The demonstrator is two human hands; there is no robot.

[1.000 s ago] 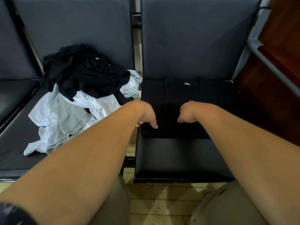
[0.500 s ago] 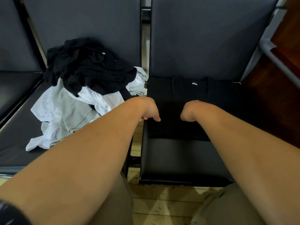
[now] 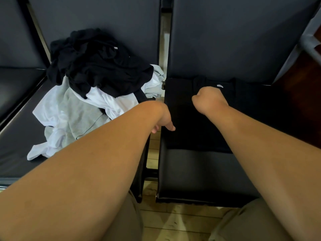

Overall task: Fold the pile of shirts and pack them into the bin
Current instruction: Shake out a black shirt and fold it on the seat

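1. Head view, task item: black shirt [image 3: 199, 129] is lying flat on the R seat [image 3: 199, 171]. Its far end is butting against the backrest [image 3: 234, 40]. A white tag [image 3: 220, 86] is showing at the neck, and the front strip of the seat is showing bare.
2. R hand [image 3: 208, 98] is hovering over the shirt's upper middle, just beside the tag. The wrist is bending and the fingers are curling under into a fist. Can't tell if any cloth is pinched inside, since it's all black on black.
3. L hand [image 3: 164, 120] is hanging at the shirt's left edge, by the gap btwn the seats. The wrist is dropping and the fingers are pointing down, w/ one fingertip [image 3: 172, 127] lying at the shirt's edge. Can't tell if it's gripping fabric or only touching it.
4. Pile [image 3: 97, 94] is sitting unfolded on the L seat [image 3: 15, 153]. Black garments are heaping on top against that backrest, w/ white and grey ones spreading below toward the seat front.
5. Both bare forearms are stretching in from the bottom corners, the L one crossing over the pile's near edge.
6. Lower frame: khaki knees [image 3: 243, 223] are showing over a pale wood floor [image 3: 173, 221]. At far R, a grey rail [image 3: 311, 44] is running past a dark wood panel [image 3: 298, 105].
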